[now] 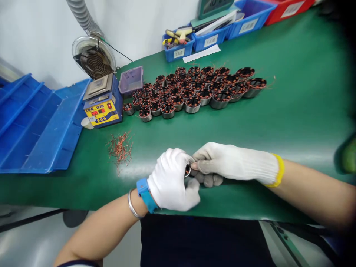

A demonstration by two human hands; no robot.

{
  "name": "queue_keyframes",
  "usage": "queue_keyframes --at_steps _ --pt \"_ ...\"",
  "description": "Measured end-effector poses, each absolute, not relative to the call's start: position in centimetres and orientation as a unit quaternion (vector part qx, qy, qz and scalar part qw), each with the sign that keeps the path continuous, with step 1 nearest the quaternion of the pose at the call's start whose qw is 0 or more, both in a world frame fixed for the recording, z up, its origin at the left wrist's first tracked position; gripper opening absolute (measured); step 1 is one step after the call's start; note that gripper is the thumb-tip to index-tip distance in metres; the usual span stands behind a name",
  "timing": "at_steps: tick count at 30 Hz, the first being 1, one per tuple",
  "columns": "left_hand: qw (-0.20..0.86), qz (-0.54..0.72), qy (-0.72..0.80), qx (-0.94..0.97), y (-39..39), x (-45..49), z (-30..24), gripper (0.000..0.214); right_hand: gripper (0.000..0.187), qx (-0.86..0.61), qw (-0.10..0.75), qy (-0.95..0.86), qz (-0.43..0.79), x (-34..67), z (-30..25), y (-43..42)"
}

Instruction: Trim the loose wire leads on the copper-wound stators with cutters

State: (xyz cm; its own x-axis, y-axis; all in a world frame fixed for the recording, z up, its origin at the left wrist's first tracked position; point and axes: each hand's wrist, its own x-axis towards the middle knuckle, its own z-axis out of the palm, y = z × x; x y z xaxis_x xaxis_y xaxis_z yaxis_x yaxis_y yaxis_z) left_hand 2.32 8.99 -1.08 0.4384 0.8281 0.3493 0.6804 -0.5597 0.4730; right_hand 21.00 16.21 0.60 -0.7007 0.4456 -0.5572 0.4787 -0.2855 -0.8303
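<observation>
My left hand (171,180), in a white glove with a blue strap at the wrist, is wrapped round a motor stator (187,170). Most of that stator is hidden by the fingers; only part of its round rim and dark inside shows. My right hand (213,163), in a white glove with greyed fingertips and a yellow cuff, meets it from the other side. Its thumb and fingers are pinched together at the stator's rim. Whether a wire lies between them is too small to see. Beyond the hands, several similar stators (193,105) with copper windings stand in rows.
A pile of copper wire clippings (120,148) lies on the green table (278,126). Behind it are a yellow-and-blue soldering station (103,111), a purple bin (131,79) and a round fan (96,61). Blue trays (41,126) stand left; tool boxes (179,53) line the back.
</observation>
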Motion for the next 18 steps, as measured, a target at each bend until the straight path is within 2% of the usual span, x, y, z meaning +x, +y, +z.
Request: queue_keyframes --at_steps 4,6,10,12,14,16,18 --pt "0.222 0.297 0.444 0.815 8.7 1.7 -0.7 0.078 0.043 0.409 -0.018 0.624 -0.665 21.2 0.0 15.3" --pt "0.306 0.311 0.437 0.786 9.2 1.2 -1.0 0.090 0.041 0.418 -0.042 0.661 -0.622 21.4 -0.3 14.7" --pt "0.533 0.389 0.456 0.598 10.7 -0.3 -0.6 0.068 0.040 0.406 -0.101 0.700 -0.579 21.8 -0.3 13.6" --pt "0.630 0.327 0.473 0.522 11.2 -0.8 0.4 0.066 0.042 0.385 -0.135 0.693 -0.594 21.8 0.0 13.4" --pt "0.714 0.214 0.455 0.488 11.2 -1.1 1.3 0.064 0.045 0.366 -0.170 0.680 -0.612 21.8 0.4 13.3" --pt "0.752 0.178 0.434 0.463 10.9 -0.9 1.7 0.061 0.048 0.355 -0.195 0.658 -0.635 21.7 0.6 13.3" --pt "0.738 0.255 0.431 0.452 10.5 -0.5 1.7 0.062 0.051 0.349 -0.204 0.622 -0.670 21.6 0.5 13.3"
